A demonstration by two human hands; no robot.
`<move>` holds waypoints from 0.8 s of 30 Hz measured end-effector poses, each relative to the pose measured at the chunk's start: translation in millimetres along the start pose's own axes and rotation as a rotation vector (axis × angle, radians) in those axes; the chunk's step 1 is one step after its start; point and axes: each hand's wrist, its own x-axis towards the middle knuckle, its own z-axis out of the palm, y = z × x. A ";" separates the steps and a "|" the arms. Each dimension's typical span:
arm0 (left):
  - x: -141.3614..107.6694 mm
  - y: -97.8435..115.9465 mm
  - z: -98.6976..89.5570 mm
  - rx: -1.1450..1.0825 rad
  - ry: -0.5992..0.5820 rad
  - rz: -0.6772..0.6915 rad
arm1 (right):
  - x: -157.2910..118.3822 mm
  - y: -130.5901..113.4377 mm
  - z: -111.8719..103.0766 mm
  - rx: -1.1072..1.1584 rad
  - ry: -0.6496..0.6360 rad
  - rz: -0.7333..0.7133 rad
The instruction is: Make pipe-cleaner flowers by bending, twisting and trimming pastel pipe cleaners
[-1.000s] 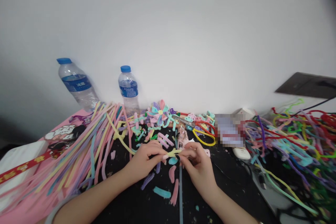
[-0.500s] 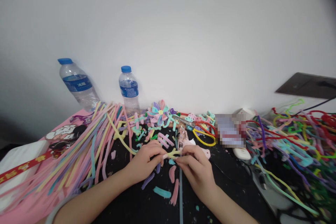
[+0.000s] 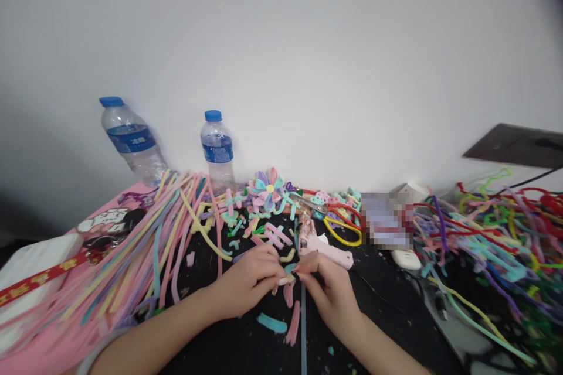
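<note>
My left hand [image 3: 253,278] is closed in a pinch on a short pale yellow pipe cleaner piece [image 3: 288,279], mostly hidden by the fingers. Against its other end, my right hand [image 3: 329,287] pinches with thumb and forefinger. Just beyond the fingertips another yellow piece [image 3: 288,255] lies on the black tabletop. A pink glue gun [image 3: 323,247] rests behind my right hand. Below the hands are a blue piece [image 3: 271,322] and a pink piece [image 3: 292,323] of pipe cleaner.
Long pastel pipe cleaners [image 3: 136,252] spread over the left side. A pipe cleaner flower [image 3: 270,188], yellow-handled scissors [image 3: 343,231] and many small pieces lie at the back. Two water bottles [image 3: 217,149] stand by the wall. Tangled coloured pipe cleaners [image 3: 497,246] cover the right.
Both hands have moved slightly down and closer together, hiding more of the yellow piece between them. One yellow piece and the glue gun's handle now show more clearly behind the fingers.
</note>
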 end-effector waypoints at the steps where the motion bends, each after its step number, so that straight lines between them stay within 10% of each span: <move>1: 0.1 -0.3 -0.3 0.001 0.010 0.003 | -0.4 0.9 0.2 -0.008 0.025 0.034; 24: 2.4 -2.0 -0.6 -0.171 0.034 -0.104 | -0.5 5.4 10.3 0.406 0.072 0.439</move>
